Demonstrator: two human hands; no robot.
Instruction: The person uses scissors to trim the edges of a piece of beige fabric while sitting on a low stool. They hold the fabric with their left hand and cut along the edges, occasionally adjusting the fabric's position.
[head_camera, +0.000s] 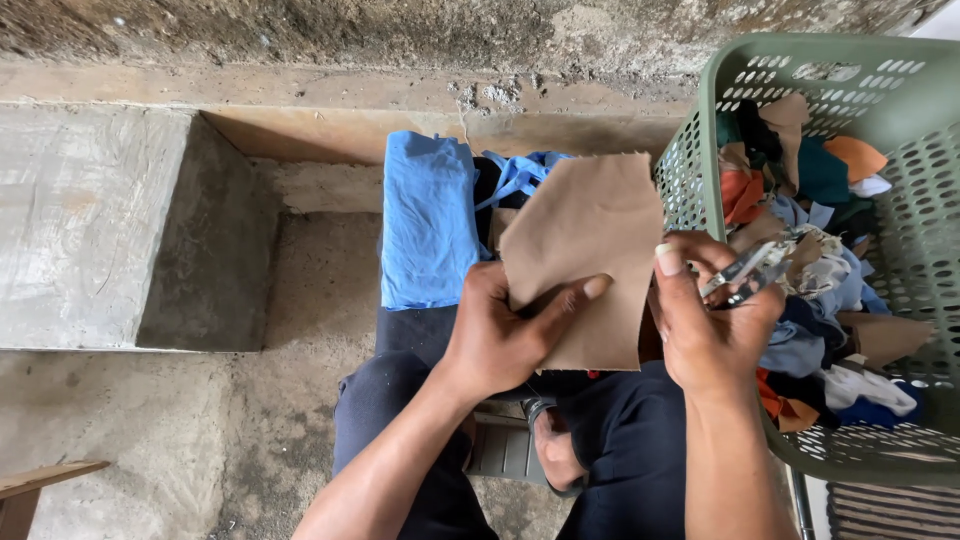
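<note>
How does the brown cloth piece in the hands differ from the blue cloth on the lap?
The brown cloth piece is flat and spread open; the blue cloth is folded and stacked. The brown one is held up by the left hand and right hand; the blue one lies untouched. Both are plain, unpatterned fabric.

My lap (620, 430), blue folded cloth (428, 220) draped over my knee, brown fabric piece (585, 250) resting above it

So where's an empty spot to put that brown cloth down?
The bare concrete floor left of the blue folded cloth is free, and so is the flat grey concrete ledge beside it. The green plastic basket on the right is crowded with colourful cloth scraps.
</note>
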